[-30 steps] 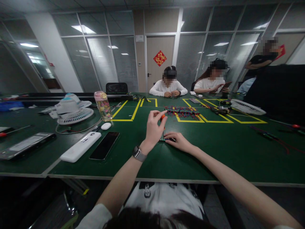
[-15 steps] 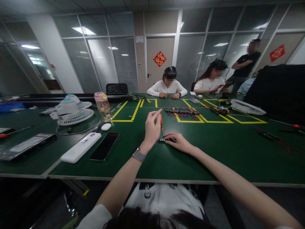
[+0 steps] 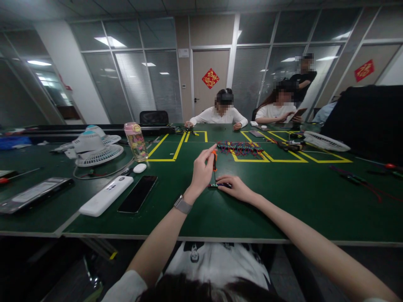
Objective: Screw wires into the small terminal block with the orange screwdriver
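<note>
My left hand [image 3: 203,168] is closed around the orange and black handle of a screwdriver [image 3: 214,161]. The screwdriver stands nearly upright, its thin shaft reaching down to a small green circuit board [image 3: 213,186] on the table. From the right, my right hand [image 3: 234,187] presses low on the tabletop, its fingertips gripping the board's right end, where dark wires partly show. The tip of the screwdriver is too small to make out.
Beyond my hands lies a row of boards with red and blue wires [image 3: 241,148]. To the left are a phone [image 3: 137,194], a white power bank [image 3: 107,196], a bottle [image 3: 136,142] and fans [image 3: 99,153]. Across the green table [image 3: 189,218] sit two people [image 3: 220,113].
The screwdriver handle shows more beside my left fingers and stands straighter. My right hand stays put. Across the table, the seated person's hands have spread apart; the standing person has moved left.
</note>
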Demonstrator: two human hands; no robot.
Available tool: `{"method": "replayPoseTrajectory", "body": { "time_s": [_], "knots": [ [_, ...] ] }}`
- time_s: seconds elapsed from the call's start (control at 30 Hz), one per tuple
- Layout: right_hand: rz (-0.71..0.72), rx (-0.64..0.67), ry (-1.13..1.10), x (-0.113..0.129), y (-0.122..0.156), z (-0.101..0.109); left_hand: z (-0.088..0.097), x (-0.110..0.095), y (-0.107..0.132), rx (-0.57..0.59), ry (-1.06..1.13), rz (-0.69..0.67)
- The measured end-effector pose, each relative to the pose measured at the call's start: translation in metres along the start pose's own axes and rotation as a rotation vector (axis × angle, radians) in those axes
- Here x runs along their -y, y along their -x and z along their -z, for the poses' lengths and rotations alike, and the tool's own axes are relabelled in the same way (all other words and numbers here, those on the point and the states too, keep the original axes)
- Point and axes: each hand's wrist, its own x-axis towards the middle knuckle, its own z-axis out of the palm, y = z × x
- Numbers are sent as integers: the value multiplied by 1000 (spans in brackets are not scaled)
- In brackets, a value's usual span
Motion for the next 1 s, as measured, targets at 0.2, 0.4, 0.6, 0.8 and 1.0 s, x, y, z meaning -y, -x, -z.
{"method": "replayPoseTrajectory", "body": {
  "time_s": [0.2,0.4,0.6,0.8,1.0],
  "knots": [
    [9,1,-3,-1,0,-1,3,-5,0,-115,-176,-1],
    [1,-10,-21,-2,0,-1,1,-6,1,5,-19,-67],
    [-12,-10,-26,-1,0,-1,3,-5,0,-85,-110,-15],
    [-6,2,-14,-2,0,-1,1,-2,0,29,10,-25],
    [-15,-6,-11,-2,0,-2,2,-5,1,-15,-50,-9]
  ]
}}
